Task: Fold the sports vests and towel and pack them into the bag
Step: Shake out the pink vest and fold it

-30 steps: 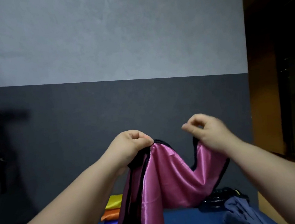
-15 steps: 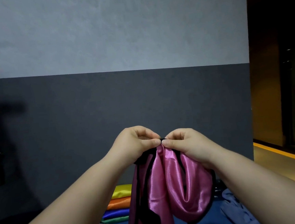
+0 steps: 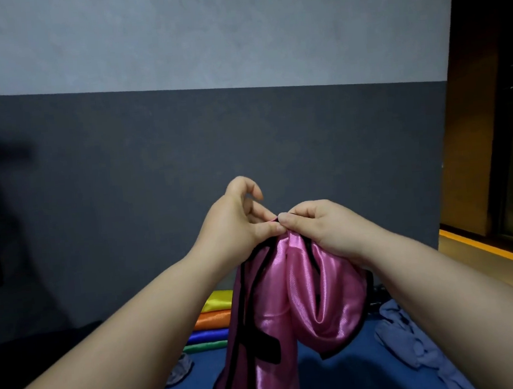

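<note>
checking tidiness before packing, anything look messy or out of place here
The towel lies crumpled at right, unlike the neatly folded stack at left. A small grey cloth lies bunched below that stack. The pink vest hangs pinched by left hand and right hand.

A wall (image 3: 211, 120), pale grey above charcoal; dim amber-lit passage (image 3: 504, 129) at right.

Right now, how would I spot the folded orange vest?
Find the blue surface under the dark grey wall. Left of the hanging pink satin vest sits a stack of folded vests. The orange vest is second from top, between the yellow vest and the blue vest.
</note>
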The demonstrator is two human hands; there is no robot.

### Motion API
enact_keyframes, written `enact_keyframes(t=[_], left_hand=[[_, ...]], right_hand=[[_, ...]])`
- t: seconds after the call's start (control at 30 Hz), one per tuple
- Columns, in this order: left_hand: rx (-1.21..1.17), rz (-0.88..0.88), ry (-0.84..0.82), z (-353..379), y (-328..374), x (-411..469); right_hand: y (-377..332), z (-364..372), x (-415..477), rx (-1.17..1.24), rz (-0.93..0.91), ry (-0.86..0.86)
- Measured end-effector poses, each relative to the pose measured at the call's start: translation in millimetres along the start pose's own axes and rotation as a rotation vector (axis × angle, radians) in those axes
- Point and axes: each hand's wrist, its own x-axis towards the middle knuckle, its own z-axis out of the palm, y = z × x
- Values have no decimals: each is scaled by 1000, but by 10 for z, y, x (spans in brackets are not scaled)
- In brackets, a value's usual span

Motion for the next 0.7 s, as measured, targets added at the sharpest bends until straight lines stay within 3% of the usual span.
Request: enact_keyframes(t=[0.3,0.57,0.7], left_hand=[[-82,-18,53,37,-249,19],[-438,-279,-42,37,-701,-141],[-374,-348,-4,-30,-860,-149]], right_hand=[[7,163,168,-55,-79,77],[9,374,505,-117,-163,215],[-62,460,686,4,-199,327]])
